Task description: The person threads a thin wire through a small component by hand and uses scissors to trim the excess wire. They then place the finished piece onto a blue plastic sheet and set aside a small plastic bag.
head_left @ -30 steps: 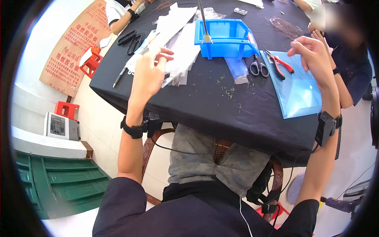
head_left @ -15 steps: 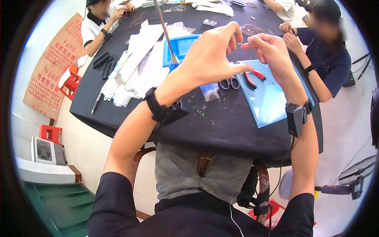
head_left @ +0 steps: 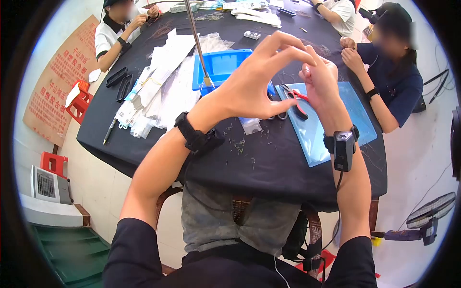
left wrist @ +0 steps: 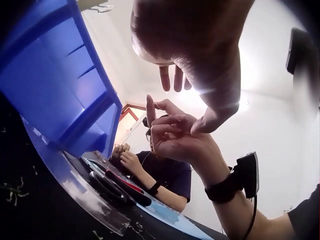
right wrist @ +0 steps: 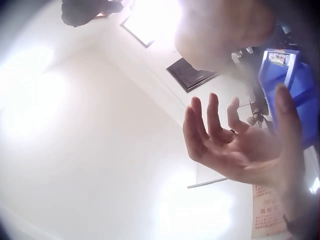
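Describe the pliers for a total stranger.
On the black table, right of the blue bin in the head view, lies a flat blue sheet. The pliers lie near its far left corner; red on their handles sets them apart from the dark scissors beside them.

Red-black pliers (head_left: pixel 299 111) on blue sheet (head_left: pixel 317 146).

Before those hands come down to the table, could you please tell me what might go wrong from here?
The right hand could land on the pliers, which lie on the blue sheet close to it in the head view. The left hand might knock the metal rod or the blue bin near it. The cable hanging from the right wrist camera could snag as that arm moves.
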A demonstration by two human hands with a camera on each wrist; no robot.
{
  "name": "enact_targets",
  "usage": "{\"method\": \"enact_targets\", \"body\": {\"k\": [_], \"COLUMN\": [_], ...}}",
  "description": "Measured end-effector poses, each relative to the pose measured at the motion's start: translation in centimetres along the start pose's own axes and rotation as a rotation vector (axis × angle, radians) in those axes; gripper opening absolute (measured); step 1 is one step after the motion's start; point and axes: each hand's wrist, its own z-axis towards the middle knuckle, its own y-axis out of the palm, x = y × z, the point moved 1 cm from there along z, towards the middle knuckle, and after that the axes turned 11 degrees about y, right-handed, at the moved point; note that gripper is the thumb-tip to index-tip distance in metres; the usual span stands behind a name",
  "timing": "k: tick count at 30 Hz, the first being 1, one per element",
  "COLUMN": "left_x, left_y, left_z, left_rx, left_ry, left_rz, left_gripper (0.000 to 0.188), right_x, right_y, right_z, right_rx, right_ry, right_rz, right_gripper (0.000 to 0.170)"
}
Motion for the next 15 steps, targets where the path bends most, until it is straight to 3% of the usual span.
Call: {"method": "enact_targets", "body": {"k": [6,8,11,15], "left_x": [-0.6,-0.5,-1.1,-2.6], "left_y": [1.4,1.1,0.4,-0.4], "left_z": [-1.0,-1.0,-1.3,-1.8], "left_rx": [-0.036,0.011,0.158,0.279], "left_ry": [-0.062,-0.112,-0.252,-0.275], "left_rz": [-0.062,-0.073,-0.32,-0.57], "left_gripper": [0.048,0.042,0.032,0.033], "right_x": [1.0,1.4,1.8,2.6], "right_y": [-0.4,-1.0,-1.3,-1.3], "right_z": [0.3,0.6,0.4,-0.2], "right_rx": [-0.031,-0.049,-0.069,-0.092], "right_ry": [0.009,0.001,-0.032,-0.01], "right_rz": [0.023,0.023,-0.099,-0.313], "right_gripper": [0.021,0.018,0.019,0.019]}}
